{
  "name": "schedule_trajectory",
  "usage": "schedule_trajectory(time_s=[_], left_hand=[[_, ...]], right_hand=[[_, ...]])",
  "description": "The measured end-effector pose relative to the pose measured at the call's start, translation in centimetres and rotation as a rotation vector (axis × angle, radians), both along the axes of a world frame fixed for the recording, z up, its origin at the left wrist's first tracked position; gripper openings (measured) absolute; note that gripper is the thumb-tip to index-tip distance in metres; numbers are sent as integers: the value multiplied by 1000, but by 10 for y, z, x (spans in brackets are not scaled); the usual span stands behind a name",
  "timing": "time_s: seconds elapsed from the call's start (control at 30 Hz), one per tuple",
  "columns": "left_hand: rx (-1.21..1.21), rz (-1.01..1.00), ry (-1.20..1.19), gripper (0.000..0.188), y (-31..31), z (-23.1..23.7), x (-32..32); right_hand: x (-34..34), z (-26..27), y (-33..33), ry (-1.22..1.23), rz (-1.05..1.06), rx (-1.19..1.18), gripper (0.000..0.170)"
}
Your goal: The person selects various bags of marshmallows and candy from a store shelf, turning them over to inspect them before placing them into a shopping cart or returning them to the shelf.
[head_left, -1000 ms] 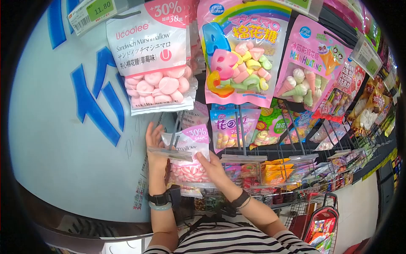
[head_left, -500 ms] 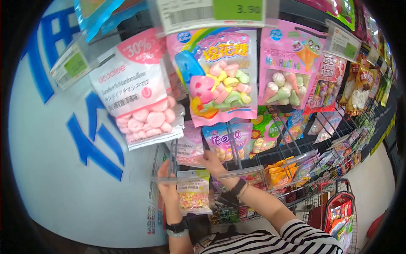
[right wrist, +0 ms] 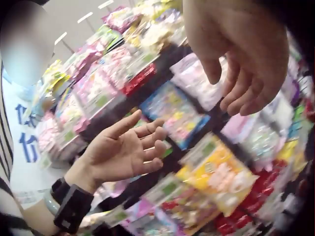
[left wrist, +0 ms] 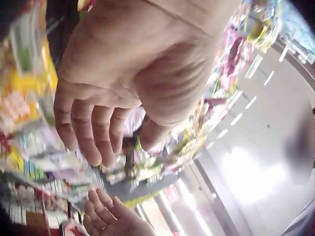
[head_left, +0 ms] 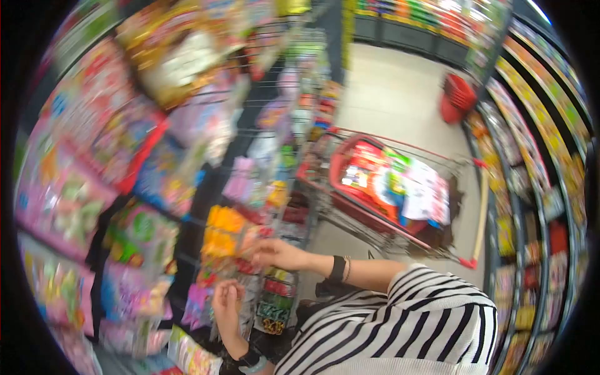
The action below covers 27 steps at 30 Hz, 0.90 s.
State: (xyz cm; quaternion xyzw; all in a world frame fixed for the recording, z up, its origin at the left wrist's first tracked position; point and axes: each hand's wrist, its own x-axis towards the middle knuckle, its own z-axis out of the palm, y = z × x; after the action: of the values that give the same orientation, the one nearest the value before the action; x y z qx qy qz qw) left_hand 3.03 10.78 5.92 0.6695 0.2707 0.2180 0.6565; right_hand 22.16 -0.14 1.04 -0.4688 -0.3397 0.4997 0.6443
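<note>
Both hands have come away from the hanging marshmallow bags they were at in the earlier frames, and the head view has swung toward the aisle. Nothing is pinched now: the left hand (right wrist: pixel 123 152) is held palm up, fingers spread a little and loosely bent, while the right hand (head_left: pixel 275 255) hangs with its fingers relaxed and slightly apart, its thumb free. Nearest to them is a yellow bag (right wrist: pixel 221 174), hanging on the rack behind a price tag (right wrist: pixel 201 152), with a blue bag (right wrist: pixel 176 115) beyond the left fingertips; whether any finger touches a bag cannot be told through the blur. Handling a bag well probably calls for slowing down first, then taking it by its top edge near the hook hole, with one palm beneath the soft sweets so they are not crushed, and sliding it straight out past the tag. A hasty sideways pull could tear the hole or drag neighbours along. Farther out stands a cart (head_left: pixel 482 215) with a red basket (head_left: pixel 335 178) of packets inside, near the right arm's striped sleeve (head_left: pixel 431 300).
</note>
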Motion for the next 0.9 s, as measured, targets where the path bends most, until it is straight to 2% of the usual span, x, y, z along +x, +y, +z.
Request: schedule_trajectory(time_s=[0.03,0.1,0.17,0.2,0.23,0.27,0.3,0.4,0.47,0.5,0.57,0.6,0.67,0.7,0.77,0.8,0.83,0.87,0.9], left_hand=[[-41,-80,7,20,-11,-5,31],[-21,-303,86,24,-38,-23,92],[-71,-539,108,27,-76,-44,154],[-87,-665,131,29,-98,-54,181],[-100,-787,150,32,-124,-64,208],[-133,-879,186,34,-151,-72,233],[-169,-968,227,38,-179,-81,253],[-174,-1049,220,49,-253,-121,304],[-141,-966,430,59,-291,-161,339],[-126,-906,454,66,-305,-176,348],[-89,-937,645,50,-320,-172,359],[-91,-942,647,50,-324,-174,361],[-3,-1029,593,34,-327,-180,365],[-7,-1025,592,34,-332,-176,367],[-69,-1074,330,25,-340,-157,365],[-77,-1054,328,25,-343,-142,363],[-121,-1088,111,24,-344,-120,361],[-157,-1107,-109,22,-342,-99,359],[-160,-1075,-115,22,-335,-77,355]], right_hand=[[21,3,-31,-36,-160,-63,28],[66,-35,-88,-128,-512,-187,21],[97,-54,-160,-425,-899,-319,20],[109,-72,-192,-416,-1148,-292,23],[127,-100,-231,-528,-1286,-511,27],[131,-102,-265,-626,-1416,-682,34],[134,-106,-299,-687,-1452,-806,42],[146,-137,-374,-747,-1447,-1027,57],[150,-149,-401,-716,-1380,-1046,65],[151,-152,-410,-674,-1312,-1035,68],[146,-151,-413,-732,-1230,-1040,77],[142,-148,-412,-769,-1190,-1068,80],[134,-132,-408,-792,-1129,-1117,89],[132,-118,-406,-795,-1124,-1117,89],[129,-98,-402,-964,-1132,-1110,86],[133,-97,-401,-1123,-1263,-1053,70],[136,-93,-400,-1135,-1239,-1040,70],[137,-86,-400,-1048,-1318,-761,59],[139,-76,-398,-944,-1372,-484,48]])
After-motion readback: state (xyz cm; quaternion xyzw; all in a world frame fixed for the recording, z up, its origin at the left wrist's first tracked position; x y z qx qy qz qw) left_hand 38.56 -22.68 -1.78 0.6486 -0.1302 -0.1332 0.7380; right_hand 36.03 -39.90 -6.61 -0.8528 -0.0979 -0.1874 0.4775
